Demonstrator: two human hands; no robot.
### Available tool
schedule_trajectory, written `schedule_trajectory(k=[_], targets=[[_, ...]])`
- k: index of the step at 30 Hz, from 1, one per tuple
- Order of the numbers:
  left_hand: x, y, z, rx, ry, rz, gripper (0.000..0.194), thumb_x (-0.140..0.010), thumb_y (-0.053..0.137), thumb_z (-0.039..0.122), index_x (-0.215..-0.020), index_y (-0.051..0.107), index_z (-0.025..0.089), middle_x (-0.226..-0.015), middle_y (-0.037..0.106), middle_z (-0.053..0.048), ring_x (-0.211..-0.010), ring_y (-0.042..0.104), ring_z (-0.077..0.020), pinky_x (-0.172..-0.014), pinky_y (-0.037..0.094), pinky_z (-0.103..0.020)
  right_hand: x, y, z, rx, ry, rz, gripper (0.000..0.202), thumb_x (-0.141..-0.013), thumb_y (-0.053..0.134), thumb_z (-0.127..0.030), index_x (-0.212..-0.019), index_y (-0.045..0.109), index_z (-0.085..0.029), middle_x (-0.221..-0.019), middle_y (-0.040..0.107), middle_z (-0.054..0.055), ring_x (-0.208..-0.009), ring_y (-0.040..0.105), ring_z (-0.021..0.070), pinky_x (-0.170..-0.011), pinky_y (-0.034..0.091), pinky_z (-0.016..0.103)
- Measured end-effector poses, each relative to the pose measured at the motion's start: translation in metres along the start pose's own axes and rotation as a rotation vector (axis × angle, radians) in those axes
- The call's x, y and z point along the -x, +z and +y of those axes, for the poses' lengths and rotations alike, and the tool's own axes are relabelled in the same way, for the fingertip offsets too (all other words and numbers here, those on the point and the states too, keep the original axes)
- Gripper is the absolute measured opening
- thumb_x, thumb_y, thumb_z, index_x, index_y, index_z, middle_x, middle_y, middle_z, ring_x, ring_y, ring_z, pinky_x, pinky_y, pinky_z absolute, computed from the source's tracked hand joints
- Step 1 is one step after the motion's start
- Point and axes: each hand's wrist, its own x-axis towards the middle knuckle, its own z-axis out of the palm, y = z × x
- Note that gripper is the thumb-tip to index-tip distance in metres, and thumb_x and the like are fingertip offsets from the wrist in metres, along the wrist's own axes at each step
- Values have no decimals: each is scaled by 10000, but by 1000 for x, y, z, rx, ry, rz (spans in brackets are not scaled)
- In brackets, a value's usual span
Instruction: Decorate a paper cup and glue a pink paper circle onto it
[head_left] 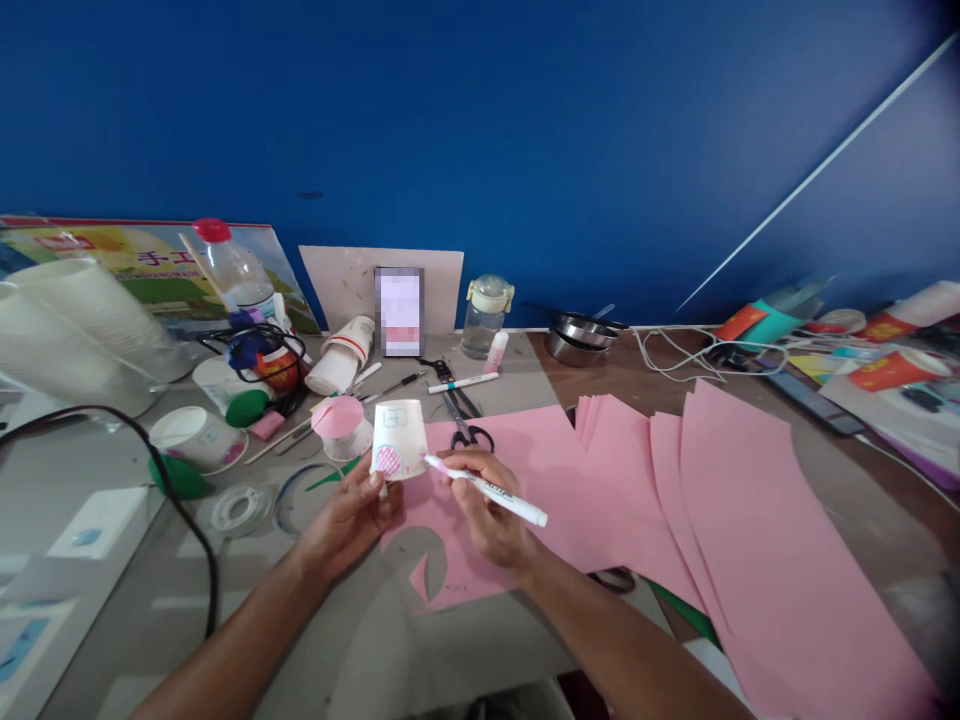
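Observation:
A white paper cup [401, 438] is held upside down in my left hand [351, 515], its fingers closed round the lower rim. On the cup's side are a green outlined window and a pink cross-hatched patch. My right hand [489, 505] grips a white acrylic marker [506, 497] with a pink tip, which points at the cup's right side; whether it touches is too small to tell. Beneath both hands lies pink paper [544, 460] with a rounded cut-out. Left of the cup stands a small cup with a pink paper top [337, 418].
Black scissors [471, 435] lie just behind the right hand. Stacked pink sheets [765, 520] spread at the right. A phone [400, 312] leans on a board, near a water bottle [484, 318]. A tape roll [236, 509] and a black cable [199, 525] are at the left.

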Motion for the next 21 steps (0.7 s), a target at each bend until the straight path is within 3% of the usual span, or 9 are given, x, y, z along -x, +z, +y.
schedule_trajectory(k=[4,7,14,17,21], targets=[[0,-1,0,11,5,-12,194,-769,758,272,-879,638,166,-650,502,22,-552,423,-87,-524,359,-214,0,6,3,-57,123,83,347,-997,390,-419,-1244,529,-217,-847,676,47,-762,641,180,-716,546,334],[0,-4,-2,0,-3,-42,157,-807,722,288,-844,631,165,-646,509,15,-562,434,-95,-554,387,-231,-1,9,7,-42,194,90,333,-998,405,-390,-1264,505,-217,-883,682,57,-819,657,183,-720,543,315],[-1,-2,-3,16,9,17,182,-836,691,341,-894,641,176,-641,542,11,-567,480,-111,-572,417,-242,4,11,12,45,97,-67,307,-944,491,-267,-1245,496,-205,-1099,628,115,-973,638,219,-838,537,373],[-2,1,-3,20,29,38,170,-854,668,344,-899,636,183,-665,556,14,-553,477,-109,-558,412,-246,4,12,9,73,66,-99,320,-929,498,-228,-1249,487,-214,-1113,622,114,-960,642,215,-854,535,381],[-1,1,-6,73,37,7,301,-802,709,446,-945,644,189,-783,604,-2,-601,494,-111,-591,428,-263,4,12,6,136,37,-156,337,-905,498,-183,-1240,485,-219,-1077,639,105,-922,645,212,-835,540,373]])
